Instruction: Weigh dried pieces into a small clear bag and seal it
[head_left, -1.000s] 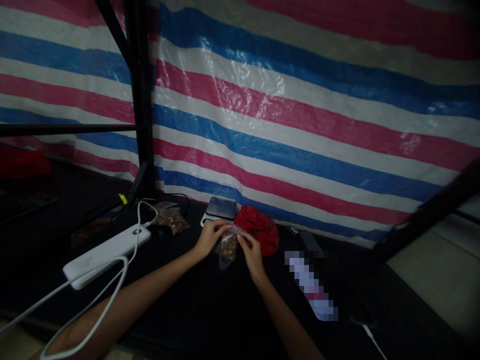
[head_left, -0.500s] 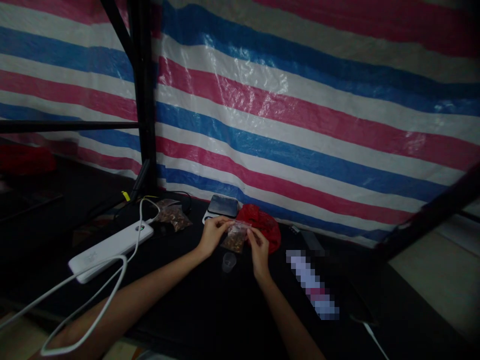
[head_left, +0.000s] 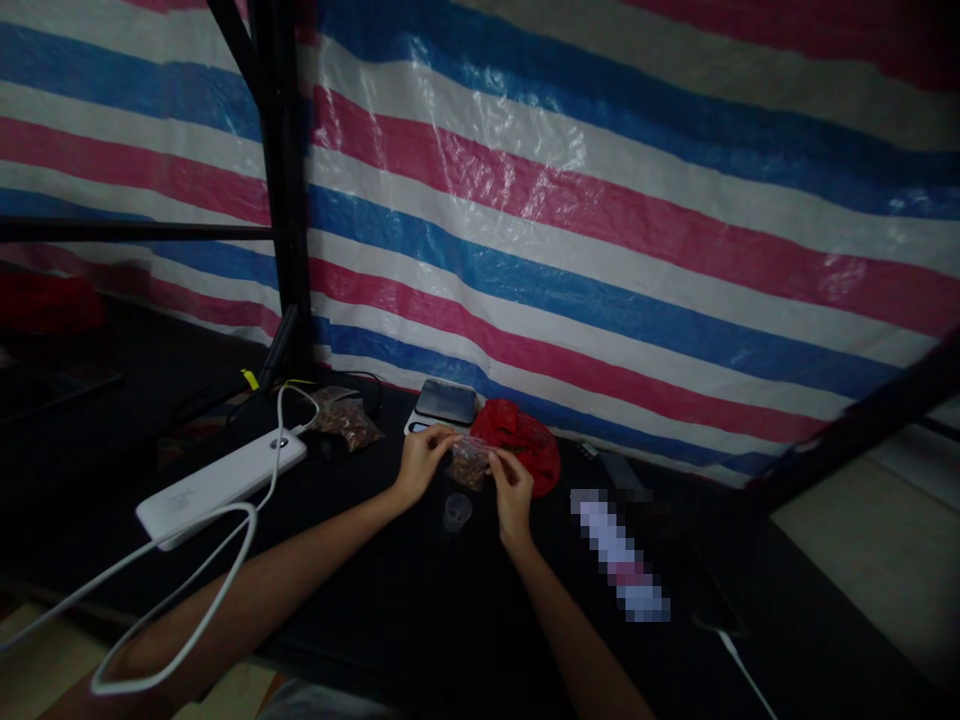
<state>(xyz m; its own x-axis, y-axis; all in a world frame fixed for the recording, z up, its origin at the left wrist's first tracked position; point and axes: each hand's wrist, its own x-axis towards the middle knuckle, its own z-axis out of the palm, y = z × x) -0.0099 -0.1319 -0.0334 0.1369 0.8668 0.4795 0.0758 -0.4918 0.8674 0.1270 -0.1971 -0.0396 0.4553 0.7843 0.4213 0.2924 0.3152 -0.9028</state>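
Observation:
Between my two hands is a small clear zip bag with brown-gold bits in its lower part. My left hand pinches the bag's top left corner, and the fingers of my right hand are closed on its upper right side. Just below the bag stands a small clear plastic cup on the black table. Behind my left hand sits a small scale with a dark top plate. A crumpled red plastic bag lies behind my right hand.
Filled clear bags lie at the back left. A white power bank with a looping white cable rests near my left forearm. A phone is on the right. Striped sheeting and a black post stand behind.
The bag has come up slightly and its top edge looks stretched straighter between my hands. My head view has tilted a little, shifting the scene.

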